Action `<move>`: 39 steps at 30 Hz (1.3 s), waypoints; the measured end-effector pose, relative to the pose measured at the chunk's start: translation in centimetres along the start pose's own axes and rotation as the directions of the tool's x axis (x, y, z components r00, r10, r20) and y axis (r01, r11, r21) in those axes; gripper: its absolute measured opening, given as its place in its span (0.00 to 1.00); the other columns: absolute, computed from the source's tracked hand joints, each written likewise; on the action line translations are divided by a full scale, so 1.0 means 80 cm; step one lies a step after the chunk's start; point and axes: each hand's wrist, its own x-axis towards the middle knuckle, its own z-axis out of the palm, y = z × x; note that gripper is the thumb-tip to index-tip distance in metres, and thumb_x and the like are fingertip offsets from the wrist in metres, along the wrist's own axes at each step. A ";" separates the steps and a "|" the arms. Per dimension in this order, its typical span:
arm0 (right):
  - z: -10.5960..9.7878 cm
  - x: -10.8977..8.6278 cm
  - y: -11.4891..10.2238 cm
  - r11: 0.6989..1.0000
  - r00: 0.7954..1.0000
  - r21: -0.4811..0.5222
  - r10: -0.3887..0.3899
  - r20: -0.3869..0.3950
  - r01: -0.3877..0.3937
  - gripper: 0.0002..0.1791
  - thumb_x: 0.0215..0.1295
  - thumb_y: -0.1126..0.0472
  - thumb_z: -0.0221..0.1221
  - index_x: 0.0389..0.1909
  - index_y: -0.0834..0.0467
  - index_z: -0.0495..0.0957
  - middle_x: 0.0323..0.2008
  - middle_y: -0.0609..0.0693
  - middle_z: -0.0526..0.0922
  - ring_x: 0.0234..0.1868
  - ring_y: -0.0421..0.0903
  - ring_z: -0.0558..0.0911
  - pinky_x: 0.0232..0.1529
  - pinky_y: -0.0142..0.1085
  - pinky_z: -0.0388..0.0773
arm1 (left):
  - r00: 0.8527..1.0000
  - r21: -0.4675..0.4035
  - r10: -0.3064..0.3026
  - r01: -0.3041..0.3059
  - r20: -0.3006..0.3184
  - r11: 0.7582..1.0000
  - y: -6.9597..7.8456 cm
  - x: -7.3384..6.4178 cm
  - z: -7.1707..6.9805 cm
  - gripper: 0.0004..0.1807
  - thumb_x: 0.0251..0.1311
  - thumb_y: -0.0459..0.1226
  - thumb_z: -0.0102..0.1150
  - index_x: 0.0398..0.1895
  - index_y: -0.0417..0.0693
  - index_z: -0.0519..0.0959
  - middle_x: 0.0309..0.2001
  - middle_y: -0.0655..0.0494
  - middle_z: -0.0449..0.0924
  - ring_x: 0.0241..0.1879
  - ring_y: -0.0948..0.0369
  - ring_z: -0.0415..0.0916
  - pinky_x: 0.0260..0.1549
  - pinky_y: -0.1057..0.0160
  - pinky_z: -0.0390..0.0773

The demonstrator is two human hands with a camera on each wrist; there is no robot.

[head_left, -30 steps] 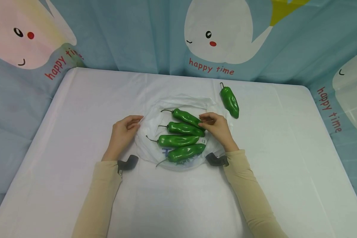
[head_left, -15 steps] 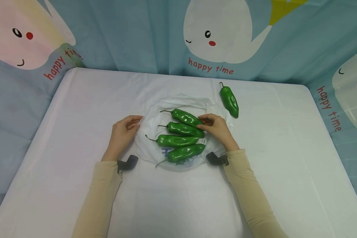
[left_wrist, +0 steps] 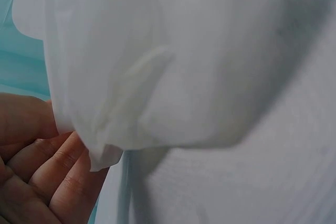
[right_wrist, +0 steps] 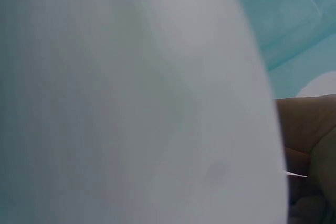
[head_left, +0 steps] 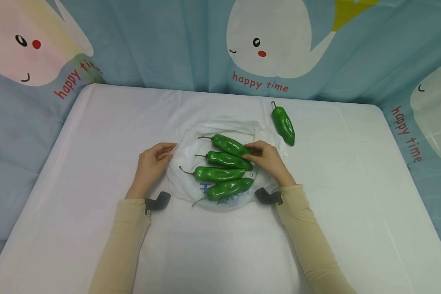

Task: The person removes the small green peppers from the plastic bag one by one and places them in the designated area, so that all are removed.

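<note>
Several green peppers (head_left: 219, 174) lie side by side inside the mouth of a white plastic bag (head_left: 178, 173), stems toward the left. My left hand (head_left: 152, 165) pinches the bag's left rim between thumb and fingers; the left wrist view shows this hand (left_wrist: 50, 174) at the hanging white film. On the other side my right hand (head_left: 267, 158) grips the bag's right rim, close by the tips of the two upper peppers. Bag film (right_wrist: 157, 103) fills most of the right wrist view and hides the fingertips there.
Another green pepper (head_left: 283, 125) lies outside the bag, behind my right hand. The table (head_left: 95, 163) wears a white cloth. A blue curtain (head_left: 161, 45) with printed whales rises behind its far edge.
My right hand has shifted very slightly to the left. The left hand, the bag and the peppers look practically the same.
</note>
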 end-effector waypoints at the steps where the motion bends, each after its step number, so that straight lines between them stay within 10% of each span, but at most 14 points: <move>1: 0.000 0.001 0.000 1.000 1.000 0.002 -0.004 -0.004 0.004 0.20 0.59 0.64 0.65 0.51 0.67 0.77 0.46 0.60 0.79 0.46 0.54 0.80 0.49 0.42 0.79 | 1.000 0.001 0.000 0.000 0.000 1.000 0.000 0.000 0.000 0.15 0.59 0.24 0.55 0.50 0.37 0.79 0.50 0.43 0.80 0.46 0.53 0.80 0.39 0.84 0.73; 39: -0.004 -0.004 0.006 0.988 0.982 0.134 -0.058 -0.179 0.083 0.18 0.53 0.66 0.68 0.46 0.65 0.81 0.41 0.58 0.83 0.38 0.51 0.82 0.40 0.30 0.79 | 1.000 0.036 0.000 -0.001 0.007 0.999 -0.002 -0.002 0.000 0.15 0.60 0.25 0.55 0.50 0.37 0.79 0.49 0.41 0.80 0.46 0.50 0.80 0.45 0.60 0.79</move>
